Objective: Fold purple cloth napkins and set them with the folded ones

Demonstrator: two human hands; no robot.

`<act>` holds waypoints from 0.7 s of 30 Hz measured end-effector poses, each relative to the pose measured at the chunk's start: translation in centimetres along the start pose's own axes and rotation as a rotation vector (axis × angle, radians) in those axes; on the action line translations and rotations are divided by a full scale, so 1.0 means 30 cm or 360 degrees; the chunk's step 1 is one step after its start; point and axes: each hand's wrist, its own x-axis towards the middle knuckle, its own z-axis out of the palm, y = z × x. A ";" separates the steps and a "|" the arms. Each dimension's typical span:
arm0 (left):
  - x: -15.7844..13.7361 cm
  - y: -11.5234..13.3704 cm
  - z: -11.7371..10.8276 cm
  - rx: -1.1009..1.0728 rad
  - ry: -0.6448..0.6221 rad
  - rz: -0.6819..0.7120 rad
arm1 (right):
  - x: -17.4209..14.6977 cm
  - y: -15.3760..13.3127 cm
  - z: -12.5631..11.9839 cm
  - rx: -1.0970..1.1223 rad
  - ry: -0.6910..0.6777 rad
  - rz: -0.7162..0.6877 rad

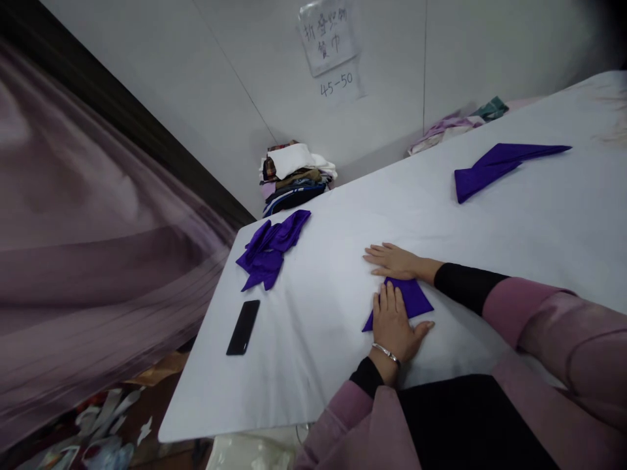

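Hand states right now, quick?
Left hand: open, laid flat on the purple cloth, no grasp visible.
Right hand: open, palm down at the cloth's far edge, no grasp visible.

textile workroom, by appearance: white-covered table (294, 365), purple fabric pieces (415, 299), stack of folded textiles (296, 176); seamed wall panels (386, 78) bearing handwritten paper sign (328, 38); mauve curtain (98, 261) alongside.

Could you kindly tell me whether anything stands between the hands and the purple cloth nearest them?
Nothing visible does: the left hand lies directly on the purple cloth, and the right hand is at its far edge, with no object between.
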 end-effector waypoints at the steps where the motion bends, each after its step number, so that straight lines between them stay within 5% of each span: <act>1: 0.000 0.000 0.000 -0.0005 0.0000 -0.0005 | 0.011 0.009 -0.007 0.0029 -0.0014 0.0041; 11: 0.006 -0.002 -0.001 0.0009 -0.0014 -0.0011 | -0.019 0.093 -0.243 0.0563 -0.0060 0.0286; 15: 0.008 -0.001 0.001 -0.0019 -0.0006 -0.0018 | -0.024 0.061 -0.229 0.0165 -0.0368 0.0108; 21: 0.016 -0.003 -0.021 -0.0164 -0.0031 -0.0056 | 0.034 0.048 -0.178 -0.0048 -0.0319 0.0155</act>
